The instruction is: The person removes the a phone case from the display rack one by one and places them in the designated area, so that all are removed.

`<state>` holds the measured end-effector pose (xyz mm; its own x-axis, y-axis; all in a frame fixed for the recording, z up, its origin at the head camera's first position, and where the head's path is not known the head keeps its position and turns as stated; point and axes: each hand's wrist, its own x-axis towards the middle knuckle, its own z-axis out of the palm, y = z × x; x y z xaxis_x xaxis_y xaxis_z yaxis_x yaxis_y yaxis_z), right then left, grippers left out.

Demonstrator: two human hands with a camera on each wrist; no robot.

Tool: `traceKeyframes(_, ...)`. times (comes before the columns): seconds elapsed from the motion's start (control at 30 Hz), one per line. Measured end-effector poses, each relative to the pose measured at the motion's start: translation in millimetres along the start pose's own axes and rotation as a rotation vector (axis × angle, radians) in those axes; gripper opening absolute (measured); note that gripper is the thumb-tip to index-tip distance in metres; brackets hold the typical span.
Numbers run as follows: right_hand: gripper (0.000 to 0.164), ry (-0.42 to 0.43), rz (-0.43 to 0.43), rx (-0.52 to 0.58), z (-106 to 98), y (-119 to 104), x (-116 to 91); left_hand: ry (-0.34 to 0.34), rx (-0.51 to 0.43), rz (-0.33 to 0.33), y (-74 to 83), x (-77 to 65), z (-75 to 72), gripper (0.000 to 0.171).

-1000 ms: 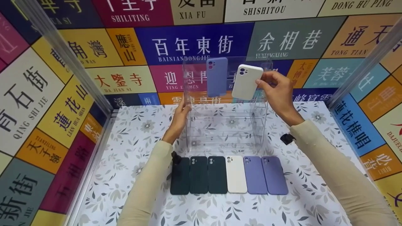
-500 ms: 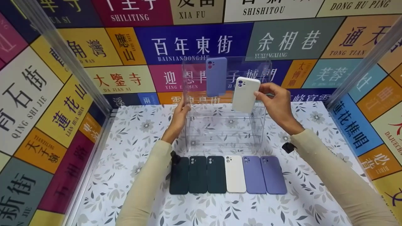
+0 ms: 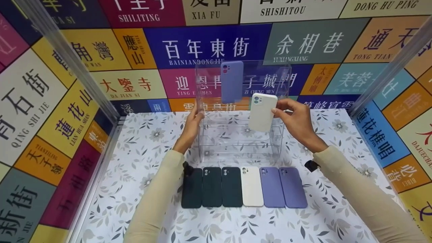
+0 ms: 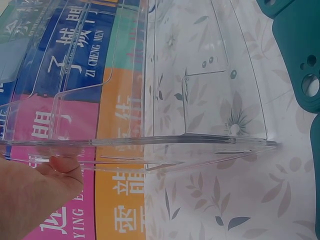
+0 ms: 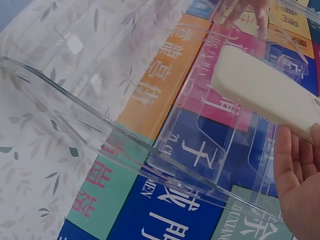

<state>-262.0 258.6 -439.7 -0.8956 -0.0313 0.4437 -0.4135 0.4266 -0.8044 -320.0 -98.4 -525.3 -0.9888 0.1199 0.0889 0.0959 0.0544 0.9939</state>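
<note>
My right hand (image 3: pixel 297 118) pinches a white phone case (image 3: pixel 262 116) by its right edge, camera holes at the top. The case is held tilted in front of the right part of a clear acrylic display stand (image 3: pixel 241 150) with stepped shelves; whether it touches a shelf I cannot tell. With my left hand (image 3: pixel 191 130) I grip the stand's left side panel; in the left wrist view the thumb lies near the panel's edge and the other fingers are hidden. A light purple phone case (image 3: pixel 232 82) stands upright on the stand's top shelf, left of the white one.
In front of the stand lies a row of phone cases: dark green ones (image 3: pixel 212 187), a white one (image 3: pixel 252 187) and purple ones (image 3: pixel 273 188). A leaf-patterned cloth (image 3: pixel 263 227) covers the table. Walls with colourful lettering (image 3: pixel 209 45) stand behind and at both sides.
My right hand has lowered the white phone case from near the stand's top shelf to a lower level. The left hand stays on the stand's side.
</note>
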Motion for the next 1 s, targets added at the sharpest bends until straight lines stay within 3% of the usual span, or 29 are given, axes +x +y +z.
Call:
traceKeyframes(0.47,0.015,-0.068,0.024,0.023,0.0,16.3,-19.7,0.003,-0.015,0.019,1.2,-2.4,-1.0,0.071)
traceKeyframes(1.0,0.016,-0.073,0.054,0.01,-6.3,35.5,-47.5,0.011,-0.014,0.02,1.1,-1.2,1.0,0.072)
